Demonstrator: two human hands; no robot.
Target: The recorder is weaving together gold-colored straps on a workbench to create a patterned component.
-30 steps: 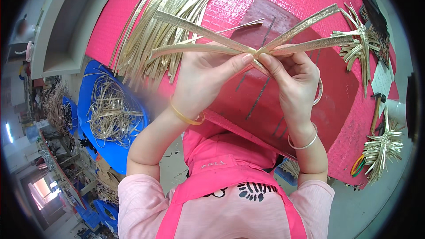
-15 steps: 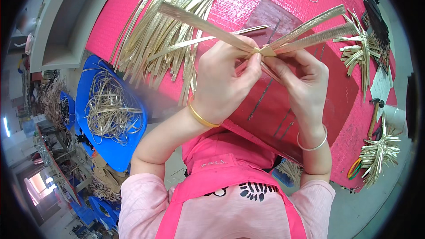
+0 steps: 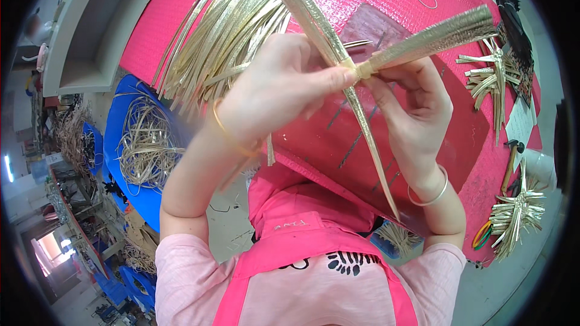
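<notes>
Gold strips (image 3: 430,41) cross at the frame's upper centre, pinched there by left hand (image 3: 277,87) and right hand (image 3: 415,105).

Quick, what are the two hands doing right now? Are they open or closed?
Left hand: closed, pinching the gold strips near where they cross.
Right hand: closed, holding the same strips.

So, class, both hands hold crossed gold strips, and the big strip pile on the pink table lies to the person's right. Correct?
No: the head view shows the strip pile on the person's left. The left hand and right hand do hold crossed gold strips.
</notes>
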